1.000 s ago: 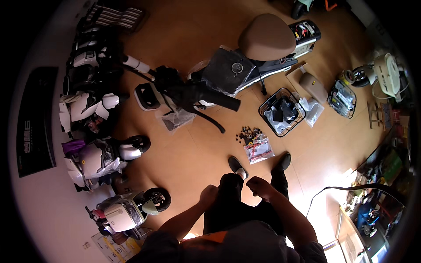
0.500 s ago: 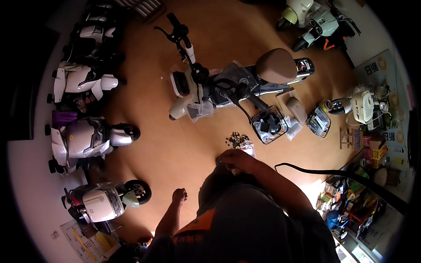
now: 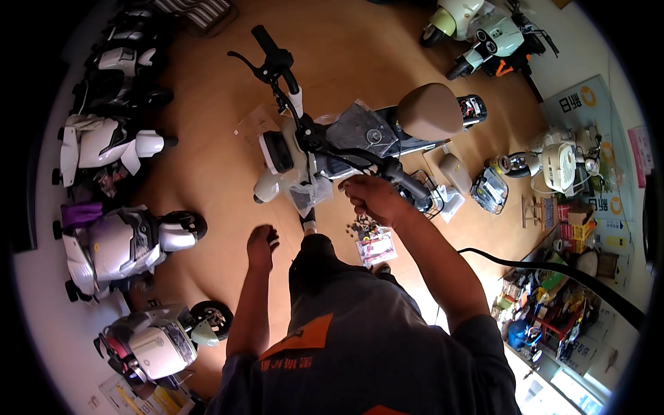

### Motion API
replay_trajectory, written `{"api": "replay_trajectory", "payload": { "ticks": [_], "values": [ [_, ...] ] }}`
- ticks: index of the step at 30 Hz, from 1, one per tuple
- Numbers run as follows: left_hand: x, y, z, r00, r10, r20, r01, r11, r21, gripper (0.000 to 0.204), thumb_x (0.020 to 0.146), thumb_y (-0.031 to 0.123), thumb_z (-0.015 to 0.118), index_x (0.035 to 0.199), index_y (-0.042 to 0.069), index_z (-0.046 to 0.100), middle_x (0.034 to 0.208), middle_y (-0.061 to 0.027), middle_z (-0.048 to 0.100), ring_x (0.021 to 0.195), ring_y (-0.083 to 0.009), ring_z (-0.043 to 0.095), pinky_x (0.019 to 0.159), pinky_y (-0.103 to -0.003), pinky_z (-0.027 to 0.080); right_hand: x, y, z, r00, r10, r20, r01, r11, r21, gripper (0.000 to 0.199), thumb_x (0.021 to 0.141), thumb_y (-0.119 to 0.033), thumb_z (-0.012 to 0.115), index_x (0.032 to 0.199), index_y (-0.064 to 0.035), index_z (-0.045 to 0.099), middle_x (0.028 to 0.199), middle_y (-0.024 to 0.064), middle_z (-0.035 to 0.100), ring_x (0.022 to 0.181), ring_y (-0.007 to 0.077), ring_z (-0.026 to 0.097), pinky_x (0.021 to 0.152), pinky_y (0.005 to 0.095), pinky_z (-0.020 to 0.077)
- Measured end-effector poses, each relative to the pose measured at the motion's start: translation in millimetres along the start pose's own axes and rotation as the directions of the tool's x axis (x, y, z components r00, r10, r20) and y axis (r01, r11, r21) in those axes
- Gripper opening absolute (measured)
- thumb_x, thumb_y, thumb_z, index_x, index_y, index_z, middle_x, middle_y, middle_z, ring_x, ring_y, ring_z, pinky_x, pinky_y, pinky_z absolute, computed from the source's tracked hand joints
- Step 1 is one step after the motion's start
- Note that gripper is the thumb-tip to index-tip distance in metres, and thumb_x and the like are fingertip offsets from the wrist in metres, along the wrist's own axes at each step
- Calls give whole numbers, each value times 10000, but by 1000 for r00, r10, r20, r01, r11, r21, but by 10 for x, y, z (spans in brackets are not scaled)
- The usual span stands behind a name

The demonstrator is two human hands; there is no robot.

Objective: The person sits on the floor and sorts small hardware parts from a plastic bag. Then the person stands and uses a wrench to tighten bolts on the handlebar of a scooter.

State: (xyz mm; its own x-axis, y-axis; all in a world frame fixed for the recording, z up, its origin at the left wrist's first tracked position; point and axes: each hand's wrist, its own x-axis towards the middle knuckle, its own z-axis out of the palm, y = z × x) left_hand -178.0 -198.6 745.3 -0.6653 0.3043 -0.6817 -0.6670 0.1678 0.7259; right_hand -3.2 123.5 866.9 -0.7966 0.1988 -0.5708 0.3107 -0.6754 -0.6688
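The right hand (image 3: pixel 378 199) has moved from over the thigh to the near side of the handlebar (image 3: pixel 346 151); the left hand (image 3: pixel 263 245) has swung forward, out to the left of the body. One leg now extends ahead, its foot (image 3: pixel 309 220) close to the front of the scooter (image 3: pixel 391 142). The change places the right hand as the nearer one to the scooter.

Right hand: the fingers are bent inward, beside the bar in this view. Contact with the bar is not confirmed, and I cannot tell whether the fingers enclose anything. Left hand: the fingers curl loosely, well apart from the scooter; their inner side is turned away, so closure cannot be told.

The scooter stands on the floor (image 3: pixel 221 124), inward from the floor's left edge, where other scooters (image 3: pixel 114 245) are lined up. Clear plastic sheeting (image 3: pixel 309 197) hangs about its front. On the floor between the person and the handlebar lie small dark parts (image 3: pixel 361 227) and a clear bag (image 3: pixel 375 249).
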Motion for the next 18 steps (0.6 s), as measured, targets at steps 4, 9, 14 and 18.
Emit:
{"api": "replay_trajectory", "payload": {
  "ticks": [4, 9, 14, 18],
  "values": [
    [683, 1545, 656, 943, 219, 249, -262, 952, 156, 280, 1007, 304, 634, 1178, 82, 631, 1057, -42, 678, 961, -166, 647, 845, -330, 519, 681, -719, 427, 910, -306, -279, 106, 824, -557, 308, 985, -332, 681, 1040, -29, 701, 861, 82, 642, 797, 225, 607, 714, 372, 509],
    [1534, 2517, 1509, 776, 206, 596, -457, 834, 308, 515, 965, 284, 712, 1375, 35, 525, 1309, -89, 614, 1247, -199, 567, 1041, -353, 445, 1828, -803, -46, 835, -445, -324, -174, 346, -922, 367, 934, -409, 674, 1065, -79, 768, 1115, 183, 732, 1074, 386, 689, 899, 471, 550],
    [2086, 2306, 1767, 625, 74, 777, -465, 835, 294, 624, 914, 198, 764, 1441, 33, 475, 1384, -101, 586, 1344, -224, 522, 1154, -374, 365, 2273, -478, -168, 821, -382, -424, -315, 315, -895, 344, 924, -401, 664, 1047, -104, 789, 1133, 160, 740, 1085, 374, 692, 932, 462, 555],
    [2025, 2389, 1871, 561, 156, 813, -433, 892, 128, 685, 874, 141, 784, 1464, 35, 453, 1376, -96, 589, 1333, -223, 526, 1162, -392, 357, 2300, -453, -170, 765, -408, -498, -339, 402, -851, 324, 916, -381, 670, 1061, -114, 785, 1116, 155, 746, 1075, 375, 694, 937, 466, 551]
  ]
}}
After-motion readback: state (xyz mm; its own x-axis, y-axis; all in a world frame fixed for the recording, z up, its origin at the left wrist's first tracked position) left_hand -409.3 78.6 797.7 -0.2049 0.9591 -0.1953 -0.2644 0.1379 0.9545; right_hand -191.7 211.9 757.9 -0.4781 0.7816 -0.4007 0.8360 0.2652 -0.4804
